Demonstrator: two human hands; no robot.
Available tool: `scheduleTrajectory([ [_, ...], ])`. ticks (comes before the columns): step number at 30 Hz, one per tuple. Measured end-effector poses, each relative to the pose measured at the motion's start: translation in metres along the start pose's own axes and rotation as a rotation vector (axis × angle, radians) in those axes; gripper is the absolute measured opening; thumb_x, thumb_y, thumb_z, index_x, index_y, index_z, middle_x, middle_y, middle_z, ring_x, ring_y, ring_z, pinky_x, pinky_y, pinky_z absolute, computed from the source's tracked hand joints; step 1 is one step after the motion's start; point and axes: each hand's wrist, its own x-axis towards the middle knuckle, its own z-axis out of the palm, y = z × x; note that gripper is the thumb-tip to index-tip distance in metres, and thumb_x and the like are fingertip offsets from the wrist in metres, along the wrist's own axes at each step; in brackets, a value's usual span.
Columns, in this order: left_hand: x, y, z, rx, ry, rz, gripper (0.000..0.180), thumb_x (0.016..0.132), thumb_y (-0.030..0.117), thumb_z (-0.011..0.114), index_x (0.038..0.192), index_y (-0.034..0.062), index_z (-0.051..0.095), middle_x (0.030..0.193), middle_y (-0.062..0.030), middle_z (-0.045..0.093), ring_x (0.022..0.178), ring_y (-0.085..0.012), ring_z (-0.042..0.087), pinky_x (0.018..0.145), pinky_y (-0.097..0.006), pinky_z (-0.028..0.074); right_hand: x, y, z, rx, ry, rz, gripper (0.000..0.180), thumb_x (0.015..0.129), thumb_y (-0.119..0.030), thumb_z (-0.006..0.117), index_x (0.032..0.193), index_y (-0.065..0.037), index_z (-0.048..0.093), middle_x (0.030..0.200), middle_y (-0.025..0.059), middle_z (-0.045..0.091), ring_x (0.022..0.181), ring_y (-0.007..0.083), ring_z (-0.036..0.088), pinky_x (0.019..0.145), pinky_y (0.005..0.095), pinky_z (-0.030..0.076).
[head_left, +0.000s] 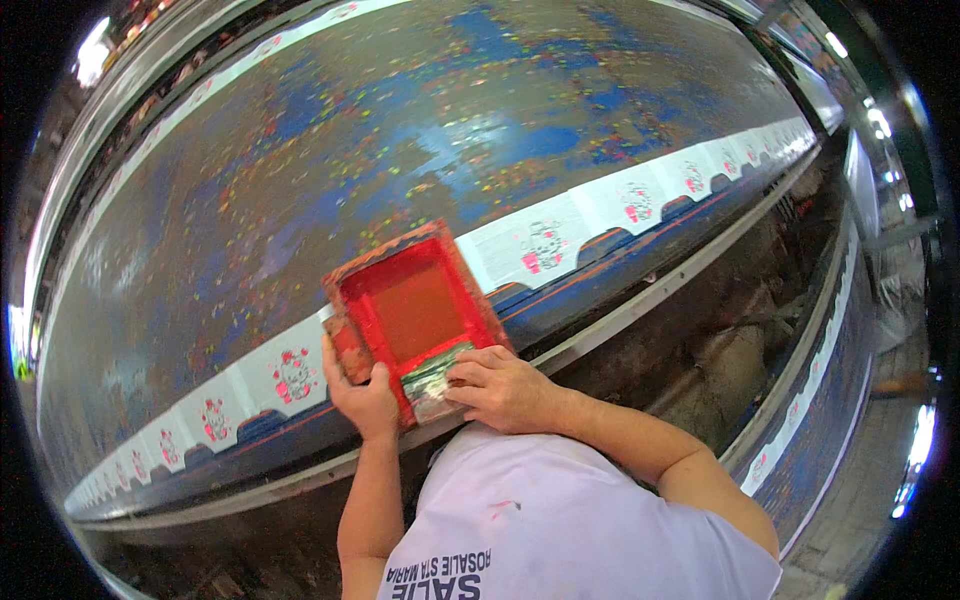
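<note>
A small screen-printing frame (347, 338) with red-stained edges and a red mesh lies over the strip of white fabric pieces (320, 340) along the table's near edge. My left hand (362, 398) grips its left side, with the thumb on the near part and fingers along the outer edge. At the frame's near right corner is my right hand (505, 390), its fingers curled beside a shiny green-and-silver patch (432, 382). What those fingers hold, if anything, is hidden. White pieces on both sides carry pink-and-black cartoon prints (541, 248).
The long printing table (330, 180) is dark, with blue patches and many coloured paint specks. A metal rail (600, 335) runs along its near side. Another white strip (130, 180) lines the far edge. To the right, a second table (815, 440) also bears printed fabric.
</note>
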Motion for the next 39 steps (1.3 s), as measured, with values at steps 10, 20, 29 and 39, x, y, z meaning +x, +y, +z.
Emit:
scheduleTrajectory([
  [10, -0.036, 0.034, 0.106, -0.184, -0.051, 0.065, 0.095, 0.085, -0.014, 0.069, 0.176, -0.0048, 0.041, 0.176, -0.0211, 0.049, 0.161, -0.0290, 0.051, 0.134, -0.042, 0.042, -0.105, 0.083, -0.049, 0.329, 0.472, 0.475, 0.042, 0.095, -0.011, 0.088, 0.135, -0.004, 0.078, 0.142, 0.0191, 0.074, 0.135, 0.0391, 0.069, 0.119, 0.0495, 0.052],
  [20, -0.067, 0.058, 0.229, -0.391, -0.046, -0.031, 0.096, 0.084, -0.017, 0.066, 0.176, -0.0061, 0.040, 0.171, -0.0178, 0.054, 0.154, -0.0273, 0.058, 0.130, -0.041, 0.048, -0.174, 0.170, -0.120, 0.344, 0.441, 0.408, 0.043, 0.091, -0.005, 0.089, 0.133, -0.004, 0.078, 0.141, 0.0177, 0.075, 0.136, 0.0384, 0.069, 0.121, 0.0498, 0.052],
  [29, -0.067, 0.059, 0.230, -0.391, -0.049, -0.123, 0.095, 0.086, -0.018, 0.067, 0.176, -0.0055, 0.040, 0.171, -0.0172, 0.054, 0.152, -0.0261, 0.061, 0.128, -0.041, 0.051, -0.171, 0.182, -0.150, 0.235, 0.360, 0.139, 0.040, 0.089, -0.005, 0.088, 0.128, -0.005, 0.078, 0.134, 0.0165, 0.075, 0.129, 0.0387, 0.070, 0.113, 0.0511, 0.056],
  [39, -0.065, 0.055, 0.226, -0.414, -0.082, -0.110, 0.098, 0.083, -0.019, 0.067, 0.177, -0.0049, 0.040, 0.168, -0.0151, 0.058, 0.145, -0.0247, 0.066, 0.123, -0.039, 0.054, -0.122, 0.166, -0.148, -0.021, 0.036, -0.197, 0.038, 0.086, -0.013, 0.086, 0.123, -0.010, 0.076, 0.123, 0.0105, 0.072, 0.122, 0.0357, 0.071, 0.106, 0.0502, 0.057],
])
